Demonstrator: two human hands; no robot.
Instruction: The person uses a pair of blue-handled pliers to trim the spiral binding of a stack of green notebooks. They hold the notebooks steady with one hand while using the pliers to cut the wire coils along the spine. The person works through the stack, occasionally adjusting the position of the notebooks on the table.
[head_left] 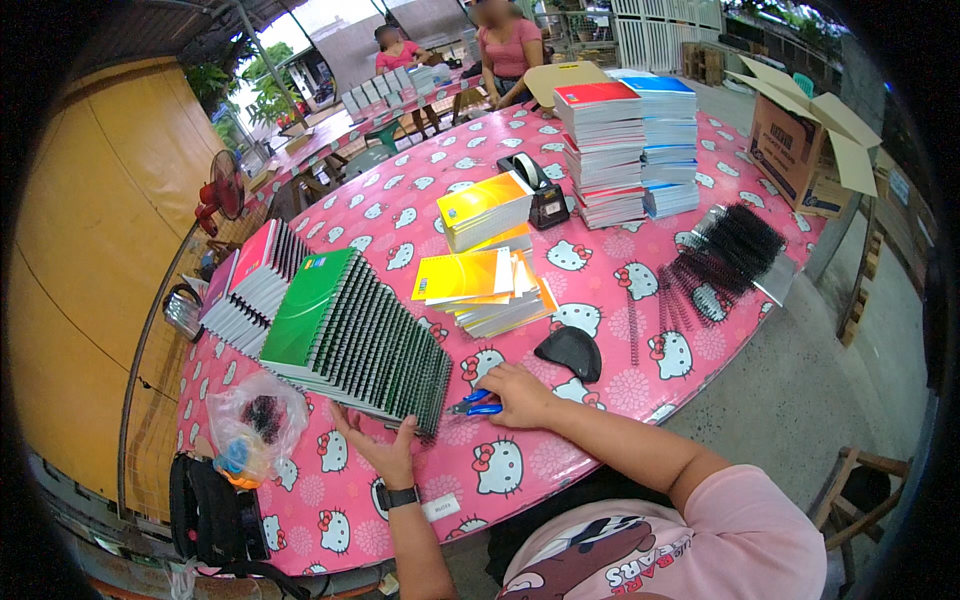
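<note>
The left grip point(384, 452) is spread, thumb well apart from the fingers, touching the near lower edge of the green spiral notebooks point(365, 345), stacked on the pink desk point(550, 472). Just right of them, the right grip point(518, 396) curls over blue-handled pliers point(480, 408).
</note>
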